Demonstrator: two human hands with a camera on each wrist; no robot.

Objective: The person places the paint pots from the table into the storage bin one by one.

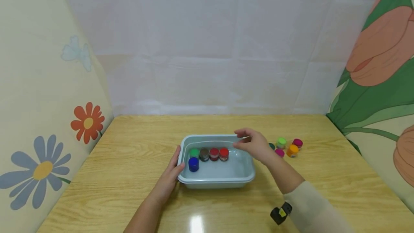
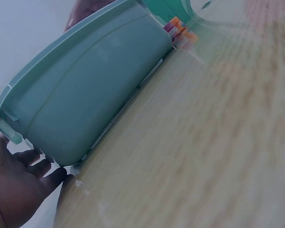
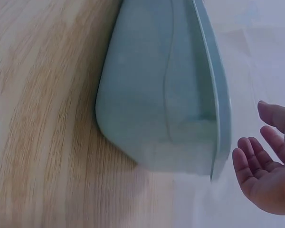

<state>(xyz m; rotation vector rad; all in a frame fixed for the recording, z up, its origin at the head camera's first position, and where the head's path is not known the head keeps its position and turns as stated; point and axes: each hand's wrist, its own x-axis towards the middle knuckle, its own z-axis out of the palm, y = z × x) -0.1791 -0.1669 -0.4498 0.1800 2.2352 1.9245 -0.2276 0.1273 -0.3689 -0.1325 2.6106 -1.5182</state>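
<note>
A pale blue-green plastic basin (image 1: 216, 181) stands on the table in the head view. Inside it, a row holds a green paint jar (image 1: 194, 153), a brown jar (image 1: 204, 154), a dark red jar (image 1: 214, 154) and a red jar (image 1: 224, 154). A blue jar (image 1: 193, 164) sits in front of the green one. My left hand (image 1: 169, 179) holds the basin's left side, thumb over the rim and fingers along the outer wall. Above the right rear corner is my right hand (image 1: 253, 145), fingers loosely bent, thumb apart, nothing between them.
To the right of the basin stand several more jars: lime green (image 1: 281, 142), orange (image 1: 292, 150), magenta (image 1: 279, 152), dark pink (image 1: 297, 143) and a dark green one (image 1: 271, 146) partly behind my right hand. A pale cloth wall (image 1: 207, 53) rises behind the wooden table (image 1: 139, 143).
</note>
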